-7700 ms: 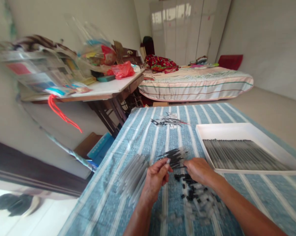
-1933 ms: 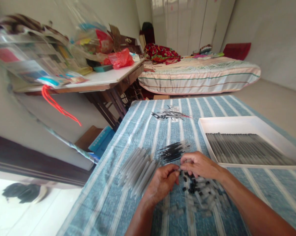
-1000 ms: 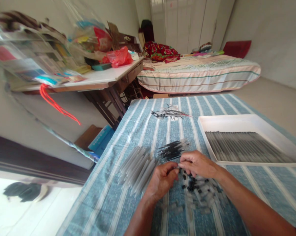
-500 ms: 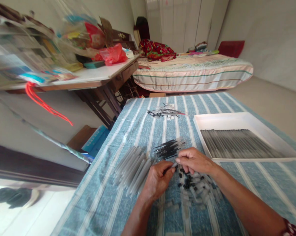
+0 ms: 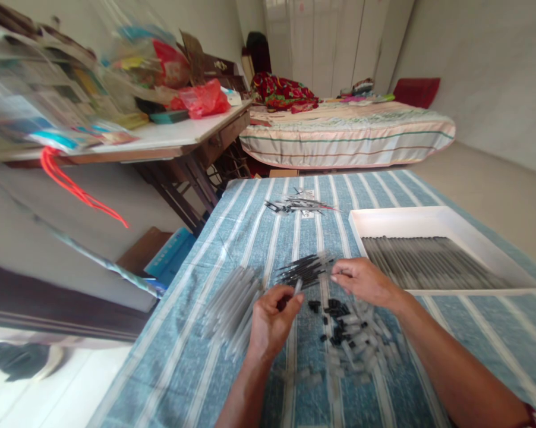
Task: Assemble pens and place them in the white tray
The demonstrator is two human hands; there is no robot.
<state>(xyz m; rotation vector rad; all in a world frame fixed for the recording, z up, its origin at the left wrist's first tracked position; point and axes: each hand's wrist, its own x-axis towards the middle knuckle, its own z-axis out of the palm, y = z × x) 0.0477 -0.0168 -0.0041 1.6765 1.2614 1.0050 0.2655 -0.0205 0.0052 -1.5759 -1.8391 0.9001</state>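
Observation:
My left hand (image 5: 271, 321) is closed round a clear pen barrel (image 5: 296, 288) whose tip sticks up past the thumb. It sits beside a pile of clear barrels (image 5: 232, 303) on the blue striped tablecloth (image 5: 259, 238). My right hand (image 5: 361, 280) is a little apart to the right, fingers pinched at the end of a bundle of black refills (image 5: 304, 270). Whether it holds one I cannot make out. Below the hands lies a heap of small black and clear caps (image 5: 350, 336).
A white tray (image 5: 397, 217) with rows of finished pens stands at the right. A small pile of thin dark parts (image 5: 297, 205) lies further back. Beyond are a cluttered desk (image 5: 179, 137) at left and a bed (image 5: 348, 134).
My hands were joined over one pen half a second ago. They have parted: the left kept the barrel, the right moved up to the refills.

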